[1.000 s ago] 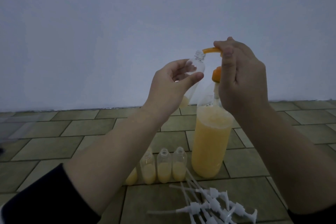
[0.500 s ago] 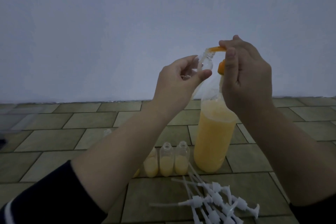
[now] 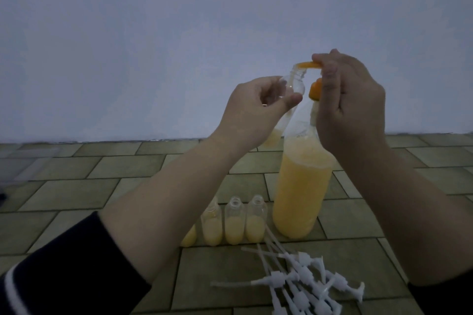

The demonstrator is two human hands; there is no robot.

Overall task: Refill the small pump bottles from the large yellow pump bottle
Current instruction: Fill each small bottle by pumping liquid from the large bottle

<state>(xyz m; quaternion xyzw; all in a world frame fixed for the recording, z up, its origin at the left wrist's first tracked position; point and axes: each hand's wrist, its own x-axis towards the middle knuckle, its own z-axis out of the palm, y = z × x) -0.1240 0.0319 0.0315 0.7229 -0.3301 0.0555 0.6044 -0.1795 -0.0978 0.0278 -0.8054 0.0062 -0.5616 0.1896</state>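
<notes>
A small clear pump bottle [image 3: 286, 107], its cap off, is held tilted in the left hand [image 3: 252, 112] just right of the frame's centre, gripped between thumb and curled fingers, with its open neck brought up to the orange spout [image 3: 308, 65] of the large yellow pump bottle [image 3: 300, 186]. A little yellow liquid is seen at the bottom of the held bottle, so its filling is judged to be only begun. The right hand [image 3: 350, 107] is curled over the orange pump head, the fingers closed on top of it and the thumb laid down its front; whether the head is being pressed cannot be told. The large bottle stands on the tiled floor [image 3: 128, 169], lower right of centre, roughly three-quarters full. To its left, four small bottles [image 3: 234, 222] are lined up uncapped, each about half filled; the leftmost is mostly hidden behind the forearm. At the bottom right a heap of white pump tops [image 3: 299, 286] lies unfitted, so capping is judged to remain for all.
</notes>
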